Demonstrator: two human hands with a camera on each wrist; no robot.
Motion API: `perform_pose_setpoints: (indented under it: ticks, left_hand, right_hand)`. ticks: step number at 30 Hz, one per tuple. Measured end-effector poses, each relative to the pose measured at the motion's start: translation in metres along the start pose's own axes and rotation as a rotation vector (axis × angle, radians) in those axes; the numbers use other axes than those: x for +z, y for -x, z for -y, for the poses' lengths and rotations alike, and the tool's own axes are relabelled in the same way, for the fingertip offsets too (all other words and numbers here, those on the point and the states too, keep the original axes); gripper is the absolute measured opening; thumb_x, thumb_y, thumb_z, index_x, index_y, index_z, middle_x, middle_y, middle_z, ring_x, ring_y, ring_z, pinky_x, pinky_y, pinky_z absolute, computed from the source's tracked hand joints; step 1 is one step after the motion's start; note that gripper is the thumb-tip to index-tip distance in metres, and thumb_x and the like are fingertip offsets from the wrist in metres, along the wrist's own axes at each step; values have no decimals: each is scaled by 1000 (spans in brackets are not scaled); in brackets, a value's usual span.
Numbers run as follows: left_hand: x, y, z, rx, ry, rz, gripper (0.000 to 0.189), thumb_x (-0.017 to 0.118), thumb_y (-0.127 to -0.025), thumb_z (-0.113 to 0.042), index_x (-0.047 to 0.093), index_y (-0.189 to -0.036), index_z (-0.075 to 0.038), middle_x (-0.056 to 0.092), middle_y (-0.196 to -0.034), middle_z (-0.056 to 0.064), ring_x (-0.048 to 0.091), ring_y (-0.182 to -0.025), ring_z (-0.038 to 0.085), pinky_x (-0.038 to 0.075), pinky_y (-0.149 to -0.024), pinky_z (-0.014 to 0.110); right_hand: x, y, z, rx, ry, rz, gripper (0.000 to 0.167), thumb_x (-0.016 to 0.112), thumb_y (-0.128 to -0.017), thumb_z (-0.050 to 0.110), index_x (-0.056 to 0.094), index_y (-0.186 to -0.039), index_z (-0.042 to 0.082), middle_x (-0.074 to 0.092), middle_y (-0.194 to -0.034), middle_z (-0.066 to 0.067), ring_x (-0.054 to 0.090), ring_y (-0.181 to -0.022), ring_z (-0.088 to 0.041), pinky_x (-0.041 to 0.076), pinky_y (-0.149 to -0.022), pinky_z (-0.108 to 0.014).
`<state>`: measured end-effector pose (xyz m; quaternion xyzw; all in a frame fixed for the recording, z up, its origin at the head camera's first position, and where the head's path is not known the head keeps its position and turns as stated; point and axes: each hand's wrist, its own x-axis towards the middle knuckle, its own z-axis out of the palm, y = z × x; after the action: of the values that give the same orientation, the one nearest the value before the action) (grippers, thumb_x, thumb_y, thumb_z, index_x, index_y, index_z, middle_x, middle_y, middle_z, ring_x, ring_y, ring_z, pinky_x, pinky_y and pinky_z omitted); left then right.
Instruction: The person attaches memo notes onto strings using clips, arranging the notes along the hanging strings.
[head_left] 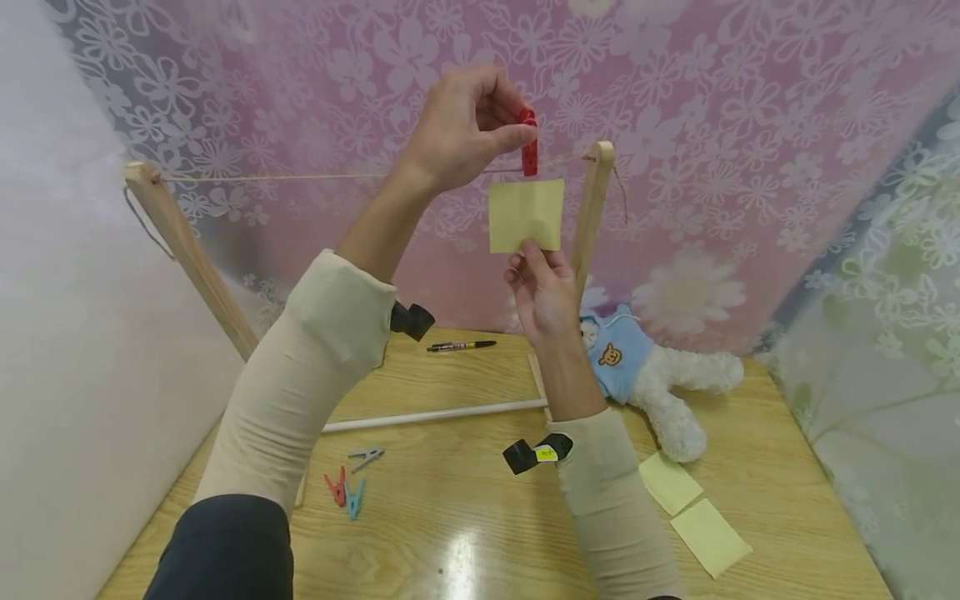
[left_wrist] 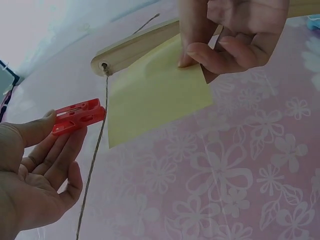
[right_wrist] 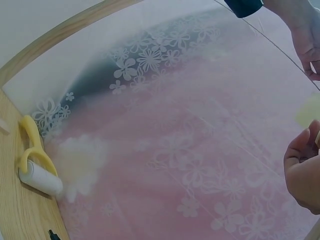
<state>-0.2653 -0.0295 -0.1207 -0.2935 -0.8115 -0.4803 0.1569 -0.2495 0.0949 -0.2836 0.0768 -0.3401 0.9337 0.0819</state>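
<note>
Between thumb and fingers, my left hand [head_left: 468,125] pinches a red clothespin [head_left: 530,150] at the string [head_left: 300,177], near the right wooden post [head_left: 595,200]. In the left wrist view the tip of the clothespin [left_wrist: 80,116] meets the string [left_wrist: 95,150]. Just below it in the head view, my right hand [head_left: 546,292] holds a yellow paper square [head_left: 525,215] by its lower edge. The paper's top edge lies right under the clothespin. In the right wrist view the right hand [right_wrist: 305,170] shows at the edge, and the paper is mostly cut off.
Red, blue and grey clothespins [head_left: 354,498] lie on the wooden table [head_left: 450,467]. A pen [head_left: 461,345] and a white rod [head_left: 442,414] are behind them. At right are a plush toy [head_left: 622,358] and two yellow papers [head_left: 708,537]. A lint roller [right_wrist: 37,165] lies by the wall.
</note>
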Motion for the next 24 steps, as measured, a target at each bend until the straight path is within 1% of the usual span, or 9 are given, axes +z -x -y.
perform_pose_setpoints:
  ticks: [4,7,16,24]
  left_hand:
    - [-1,-1,0,-4,-15,-20,25,69,-86,-14,60,-105,1,62,-95,5,62,-81,12,51,-83,18]
    - [-1,0,0,18,-11,-25,25,69,-86,-13,60,-104,2,63,-95,7,63,-81,12,52,-83,19]
    - [3,2,3,39,-32,10,21,70,-85,-11,62,-99,2,65,-92,7,63,-77,12,52,-81,20]
    - [2,0,3,14,-49,8,23,70,-86,-13,62,-102,1,63,-93,6,63,-82,13,51,-82,18]
  right_hand:
    - [0,0,1,-9,16,-3,19,53,-95,5,63,-80,11,61,-71,0,57,-66,-11,46,-62,-22]
    - [0,1,1,-15,34,-4,21,52,-96,5,63,-80,12,61,-72,2,57,-66,-9,46,-62,-21]
    - [1,0,3,-17,14,-6,19,52,-96,6,64,-82,11,61,-72,0,57,-66,-10,46,-61,-22]
    - [2,0,6,-12,12,15,15,53,-95,8,64,-86,11,60,-73,-1,56,-67,-10,46,-61,-22]
